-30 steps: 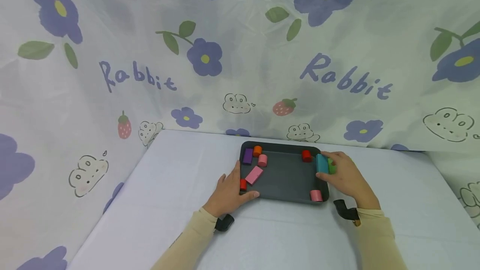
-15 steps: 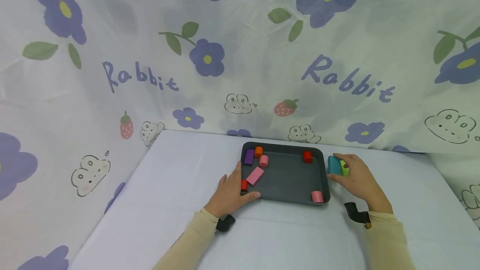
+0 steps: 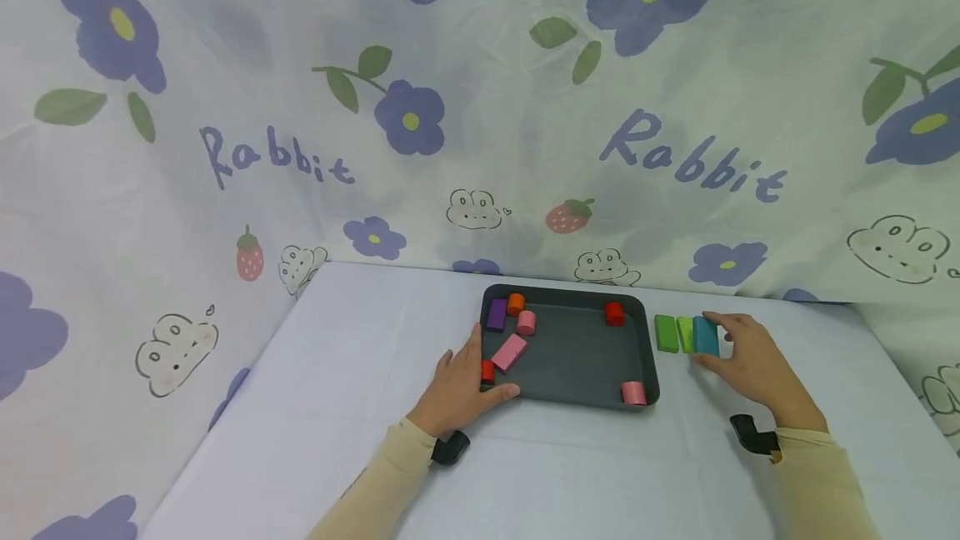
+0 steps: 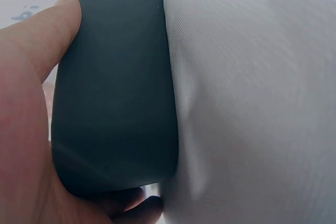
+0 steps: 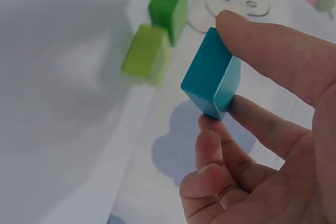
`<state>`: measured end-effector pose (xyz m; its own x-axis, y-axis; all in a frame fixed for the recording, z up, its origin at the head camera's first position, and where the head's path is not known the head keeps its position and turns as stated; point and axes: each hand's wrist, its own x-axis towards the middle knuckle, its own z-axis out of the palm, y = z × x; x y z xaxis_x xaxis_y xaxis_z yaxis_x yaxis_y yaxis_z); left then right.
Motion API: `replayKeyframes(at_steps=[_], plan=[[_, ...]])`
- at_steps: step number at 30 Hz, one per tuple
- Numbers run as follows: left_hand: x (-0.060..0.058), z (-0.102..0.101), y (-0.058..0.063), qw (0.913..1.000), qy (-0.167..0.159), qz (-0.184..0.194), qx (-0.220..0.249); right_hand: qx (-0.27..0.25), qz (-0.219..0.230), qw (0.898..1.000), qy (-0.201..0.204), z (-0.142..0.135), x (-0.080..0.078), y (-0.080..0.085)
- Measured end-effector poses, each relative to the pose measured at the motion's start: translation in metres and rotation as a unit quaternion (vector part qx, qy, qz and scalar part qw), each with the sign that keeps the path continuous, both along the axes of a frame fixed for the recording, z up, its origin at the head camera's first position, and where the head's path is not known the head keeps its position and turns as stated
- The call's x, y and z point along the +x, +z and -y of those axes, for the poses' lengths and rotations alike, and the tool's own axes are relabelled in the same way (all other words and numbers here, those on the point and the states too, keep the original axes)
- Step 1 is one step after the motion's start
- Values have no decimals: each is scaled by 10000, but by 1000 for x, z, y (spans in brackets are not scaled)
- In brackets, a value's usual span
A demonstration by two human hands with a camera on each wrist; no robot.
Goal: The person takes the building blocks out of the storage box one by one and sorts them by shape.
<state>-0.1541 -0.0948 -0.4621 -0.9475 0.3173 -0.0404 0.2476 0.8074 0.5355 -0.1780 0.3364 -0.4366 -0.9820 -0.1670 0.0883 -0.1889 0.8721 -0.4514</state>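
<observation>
My right hand pinches a teal-blue rectangular block between thumb and fingers, to the right of the dark grey tray. Just left of that block lie a lime-green block and a green block, on the table outside the tray. My left hand rests at the tray's near left corner, its fingers straight along the left side and the thumb along the front edge. In the left wrist view the thumb touches the tray wall.
Inside the tray are a purple block, an orange cylinder, pink cylinders, a pink block and red cylinders. A patterned curtain stands behind the white table.
My right hand has carried the teal-blue block rightward, from over the tray's right edge to beyond the two green blocks, which now show fully. The left hand has stayed at the tray corner.
</observation>
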Motion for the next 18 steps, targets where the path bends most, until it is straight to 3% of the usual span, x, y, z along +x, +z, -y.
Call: replayKeyframes(at_steps=[18], plan=[[-3, 1, -6, 10000, -2, -21, -42, 194, 150, 9994, 235, -28, -15, -3]])
